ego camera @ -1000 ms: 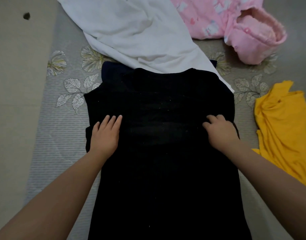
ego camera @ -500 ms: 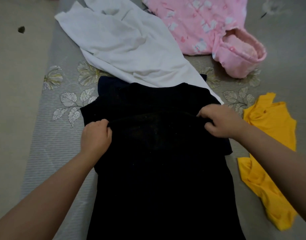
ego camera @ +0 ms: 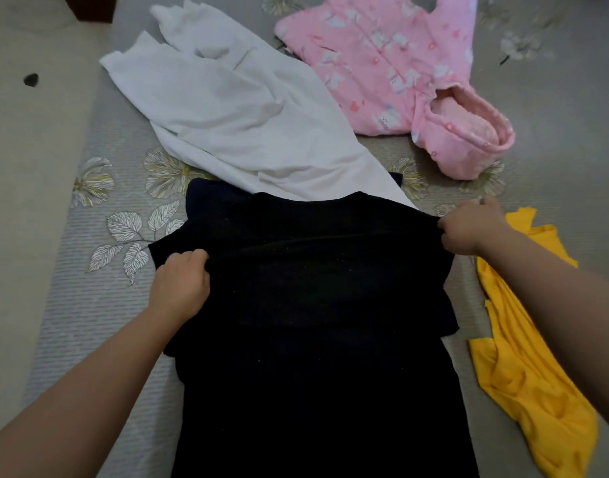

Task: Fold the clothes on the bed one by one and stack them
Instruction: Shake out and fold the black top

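You hold the black garment [ego camera: 313, 305], which lies at the centre of the bed [ego camera: 72, 322], with your left hand [ego camera: 180, 282] at 9 o'clock and your right hand [ego camera: 468, 229] at 2 o'clock, each grip pinching the cloth, probably to stretch it flat for folding.

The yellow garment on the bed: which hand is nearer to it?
Right. The right hand grips the black garment just beside the yellow garment, at its upper end. The left hand grips the black garment's opposite side, far from it.
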A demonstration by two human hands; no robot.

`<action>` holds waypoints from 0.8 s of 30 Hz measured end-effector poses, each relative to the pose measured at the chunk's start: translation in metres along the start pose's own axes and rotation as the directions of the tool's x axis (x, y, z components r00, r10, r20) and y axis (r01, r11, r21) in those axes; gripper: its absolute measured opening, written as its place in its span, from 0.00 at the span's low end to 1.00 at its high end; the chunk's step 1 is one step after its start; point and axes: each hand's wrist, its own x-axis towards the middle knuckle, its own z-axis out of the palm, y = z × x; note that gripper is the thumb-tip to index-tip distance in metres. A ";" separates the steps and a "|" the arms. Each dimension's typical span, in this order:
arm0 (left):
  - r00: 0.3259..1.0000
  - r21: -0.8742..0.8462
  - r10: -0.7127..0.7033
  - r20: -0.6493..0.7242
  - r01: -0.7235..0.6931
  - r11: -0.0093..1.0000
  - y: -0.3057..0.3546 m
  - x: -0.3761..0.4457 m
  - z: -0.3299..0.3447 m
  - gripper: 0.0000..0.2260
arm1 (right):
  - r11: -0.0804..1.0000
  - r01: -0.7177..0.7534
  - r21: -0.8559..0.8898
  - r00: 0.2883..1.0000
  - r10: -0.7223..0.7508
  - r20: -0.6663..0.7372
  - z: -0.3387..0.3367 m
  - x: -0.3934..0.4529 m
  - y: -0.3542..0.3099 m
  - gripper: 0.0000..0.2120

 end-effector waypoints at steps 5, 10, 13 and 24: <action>1.000 0.036 -0.020 0.006 0.020 0.999 0.005 0.008 -0.005 0.14 | 0.966 -0.204 0.157 0.965 0.225 -0.133 0.015 0.014 -0.011 0.13; 0.990 -0.044 -0.074 -0.123 0.069 0.997 0.013 0.008 0.002 0.22 | 0.887 -0.209 0.411 0.889 0.348 -0.297 0.037 0.016 -0.037 0.20; 0.972 0.012 0.161 -0.172 -0.161 0.987 0.022 -0.010 0.020 0.23 | 0.861 -0.087 0.502 0.849 0.328 -0.415 0.047 0.005 -0.067 0.21; 0.988 0.074 -0.013 0.152 0.002 0.997 0.012 -0.062 0.055 0.28 | 0.689 -0.117 0.716 0.971 0.231 -0.063 0.170 -0.071 -0.091 0.31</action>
